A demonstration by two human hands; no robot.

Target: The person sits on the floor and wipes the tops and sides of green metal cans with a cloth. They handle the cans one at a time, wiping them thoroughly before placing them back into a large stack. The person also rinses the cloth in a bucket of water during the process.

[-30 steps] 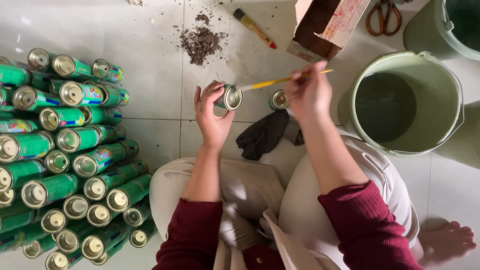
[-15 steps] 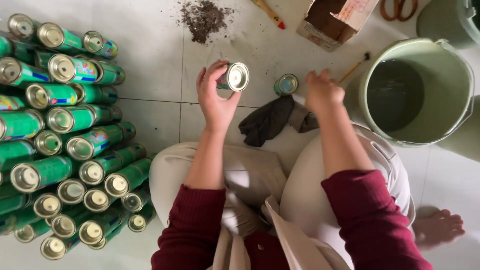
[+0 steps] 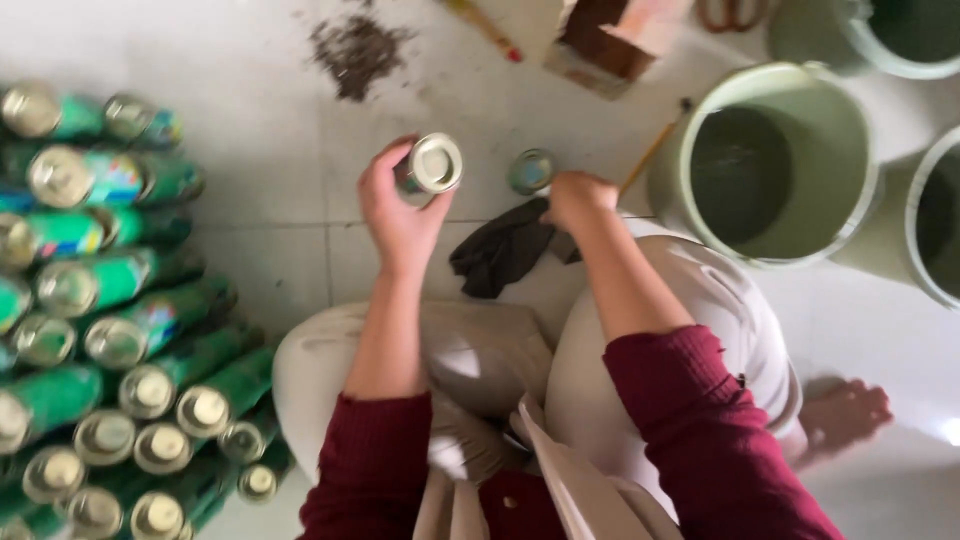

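Floor workshop: stacked green cans [image 3: 110, 330], buckets [image 3: 770, 160].

A stack of cans [image 3: 110, 330] lies on the floor [image 3: 260, 120] to the person's left, and a bucket [image 3: 770, 160] stands to the right. Between them the left hand [image 3: 400, 215] holds one can [image 3: 430, 165], with a small tin [image 3: 530, 171] just right of it and a cloth [image 3: 500, 255] below that, beside the right hand [image 3: 578, 200].

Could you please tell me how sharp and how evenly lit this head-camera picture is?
Head view: motion blur softens the whole frame, most of all the stacked green cans at left; the can in the left hand and the right hand are blurred too; light is soft and even, with faint shadows on the pale tiled floor; a small bright glare spot sits at lower right.
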